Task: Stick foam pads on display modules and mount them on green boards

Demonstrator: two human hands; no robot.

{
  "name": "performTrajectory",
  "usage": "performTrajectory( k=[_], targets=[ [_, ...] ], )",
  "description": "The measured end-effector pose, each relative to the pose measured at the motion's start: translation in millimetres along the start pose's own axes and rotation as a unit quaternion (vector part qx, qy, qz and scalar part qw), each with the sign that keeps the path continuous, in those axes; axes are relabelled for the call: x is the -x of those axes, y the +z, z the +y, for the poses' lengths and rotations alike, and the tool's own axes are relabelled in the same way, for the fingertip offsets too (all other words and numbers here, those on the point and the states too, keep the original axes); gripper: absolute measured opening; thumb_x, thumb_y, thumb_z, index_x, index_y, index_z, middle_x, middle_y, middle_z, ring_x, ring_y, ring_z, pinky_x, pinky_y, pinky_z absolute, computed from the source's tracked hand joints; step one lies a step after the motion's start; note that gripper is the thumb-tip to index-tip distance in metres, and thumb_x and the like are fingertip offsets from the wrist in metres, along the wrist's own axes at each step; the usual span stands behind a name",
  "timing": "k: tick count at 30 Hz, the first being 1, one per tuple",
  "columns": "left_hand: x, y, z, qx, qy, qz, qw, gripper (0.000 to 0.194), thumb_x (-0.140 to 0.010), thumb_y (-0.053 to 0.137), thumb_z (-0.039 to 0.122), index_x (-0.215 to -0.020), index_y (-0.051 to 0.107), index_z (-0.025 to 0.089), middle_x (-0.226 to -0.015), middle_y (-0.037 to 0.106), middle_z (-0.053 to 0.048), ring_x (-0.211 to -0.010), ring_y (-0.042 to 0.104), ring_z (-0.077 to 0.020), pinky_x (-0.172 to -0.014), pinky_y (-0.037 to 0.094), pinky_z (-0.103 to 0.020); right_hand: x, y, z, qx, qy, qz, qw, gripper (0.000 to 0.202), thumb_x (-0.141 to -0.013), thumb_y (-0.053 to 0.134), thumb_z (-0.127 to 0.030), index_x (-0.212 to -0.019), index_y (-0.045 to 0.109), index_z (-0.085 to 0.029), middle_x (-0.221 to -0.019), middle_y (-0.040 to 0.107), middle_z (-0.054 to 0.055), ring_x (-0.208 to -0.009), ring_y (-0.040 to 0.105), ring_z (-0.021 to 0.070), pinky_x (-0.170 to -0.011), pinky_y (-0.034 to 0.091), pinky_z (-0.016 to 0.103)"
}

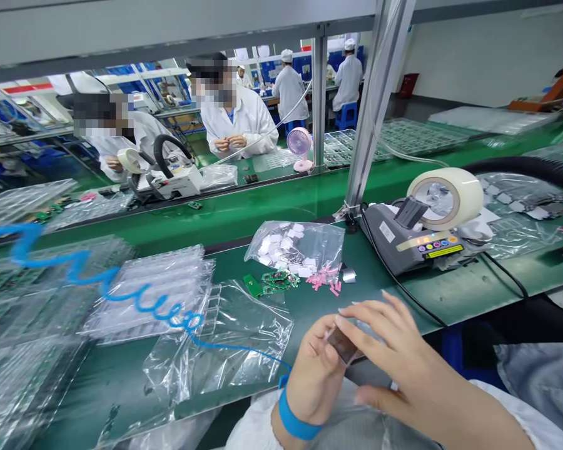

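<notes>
Near the table's front edge, my left hand, with a blue strap at the wrist, grips a small dark rectangular piece between thumb and fingers. My right hand is spread over that piece from the right, its fingers apart and slightly bent; its fingertips are close to the piece, and whether they touch it I cannot tell. Beyond the hands lie small green circuit boards, pink strips, a silvery piece and a clear bag of white parts.
Clear trays and a plastic bag lie left, crossed by a blue coiled cord. A grey tape dispenser with a tape roll and black cables stands right. Metal post behind. People in white coats sit across.
</notes>
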State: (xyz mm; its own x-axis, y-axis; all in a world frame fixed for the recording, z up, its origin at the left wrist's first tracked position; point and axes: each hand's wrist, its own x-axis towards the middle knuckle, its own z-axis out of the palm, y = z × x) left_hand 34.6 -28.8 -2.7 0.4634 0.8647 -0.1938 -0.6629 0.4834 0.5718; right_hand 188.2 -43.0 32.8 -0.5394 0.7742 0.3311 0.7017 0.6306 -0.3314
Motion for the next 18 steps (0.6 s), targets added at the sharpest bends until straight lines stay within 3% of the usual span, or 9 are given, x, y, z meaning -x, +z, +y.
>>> performTrajectory(
  k=[3,5,8,11,14,18],
  targets=[
    [-0.7,-11.2,-3.7,0.080,-0.033,0.020,0.996,0.035,-0.068,0.069,0.042,-0.095,0.066,0.020,-0.093,0.069,-0.004,-0.088,0.060,-0.0184,-0.085,0.042,-0.038,2.9,13.1,9.3,-0.046,0.019,-0.052,0.997,0.082,-0.078,0.056,-0.055,-0.142,0.019,-0.017,-0.133,0.047,0.014,-0.121,0.043,0.0304,-0.099,0.034,0.055],
    [0.7,-21.4,-4.1,0.119,-0.046,0.022,0.992,0.031,-0.070,0.068,0.040,-0.094,0.066,0.021,-0.086,0.069,-0.003,-0.080,0.061,-0.0155,-0.082,0.043,-0.036,1.9,24.9,27.0,-0.086,0.073,-0.053,0.992,0.074,-0.084,0.051,-0.049,-0.142,0.016,-0.021,-0.133,0.048,0.012,-0.121,0.044,0.0262,-0.098,0.039,0.047],
    [5.7,-35.2,-0.8,0.139,-0.048,0.024,0.989,0.032,-0.068,0.071,0.038,-0.094,0.067,0.020,-0.083,0.070,-0.003,-0.077,0.061,-0.0145,-0.078,0.044,-0.035,-8.5,47.9,63.5,-0.081,0.182,-0.061,0.978,0.039,-0.090,0.045,-0.031,-0.128,0.042,-0.021,-0.115,0.060,0.009,-0.107,0.056,0.0193,-0.088,0.048,0.034],
    [11.7,-42.6,3.9,0.147,-0.044,0.033,0.988,0.034,-0.068,0.070,0.041,-0.092,0.068,0.017,-0.074,0.069,-0.003,-0.070,0.059,-0.0129,-0.075,0.046,-0.033,-26.2,74.2,91.5,-0.039,0.216,-0.102,0.970,0.014,-0.087,0.052,-0.021,-0.098,0.060,-0.016,-0.099,0.065,0.006,-0.094,0.060,0.0171,-0.082,0.049,0.032],
    [16.4,-43.6,6.8,0.143,-0.032,0.035,0.989,0.036,-0.070,0.066,0.045,-0.089,0.068,0.014,-0.065,0.066,-0.002,-0.064,0.056,-0.0113,-0.072,0.046,-0.032,-42.8,98.1,98.9,0.010,0.232,-0.150,0.961,0.015,-0.087,0.056,-0.028,-0.091,0.061,-0.014,-0.093,0.064,0.003,-0.086,0.061,0.0159,-0.078,0.050,0.036],
    [20.5,-42.1,8.3,0.111,-0.007,0.031,0.993,0.036,-0.070,0.067,0.043,-0.089,0.068,0.013,-0.065,0.066,-0.003,-0.064,0.055,-0.0118,-0.071,0.045,-0.031,-53.7,118.1,92.9,0.072,0.256,-0.178,0.947,0.020,-0.089,0.053,-0.031,-0.099,0.059,-0.015,-0.100,0.061,0.005,-0.087,0.060,0.0157,-0.077,0.050,0.036]
  ],
)
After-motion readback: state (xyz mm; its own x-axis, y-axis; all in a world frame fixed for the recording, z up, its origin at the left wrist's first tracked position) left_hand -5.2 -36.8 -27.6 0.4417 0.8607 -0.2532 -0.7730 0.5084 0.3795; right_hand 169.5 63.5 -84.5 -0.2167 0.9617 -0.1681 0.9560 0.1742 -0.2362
